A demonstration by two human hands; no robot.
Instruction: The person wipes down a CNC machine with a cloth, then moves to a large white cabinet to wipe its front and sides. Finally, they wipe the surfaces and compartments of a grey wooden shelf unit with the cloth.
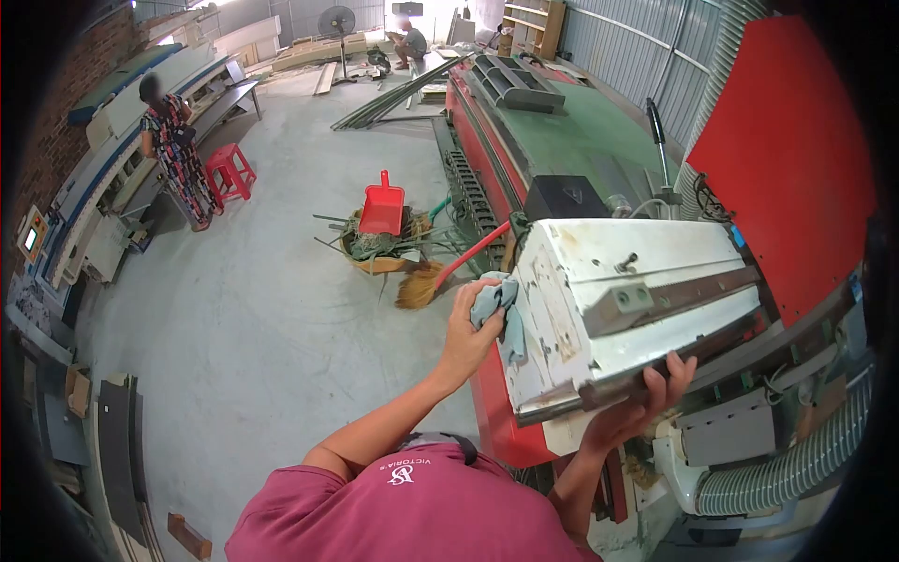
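I count two bare hands of mine: one left hand [473,323] and one right hand [646,403]. I see one crumpled, pale blue-grey cloth [510,292] and one boxy, white metal housing [646,245]. Around me there are one red plastic dustpan [381,212], one straw broom with a red handle [420,285], one round, yellowish basket [379,267], one red plastic stool [230,170], one dark standing fan [338,21] and one large, flat red panel [782,159]. I make out two ribbed grey hoses [796,482] and two other people: one person in patterned clothes [171,140] and one seated person in a grey top [413,42]. The long, thin green strips [393,98] overlap too much for me to count.
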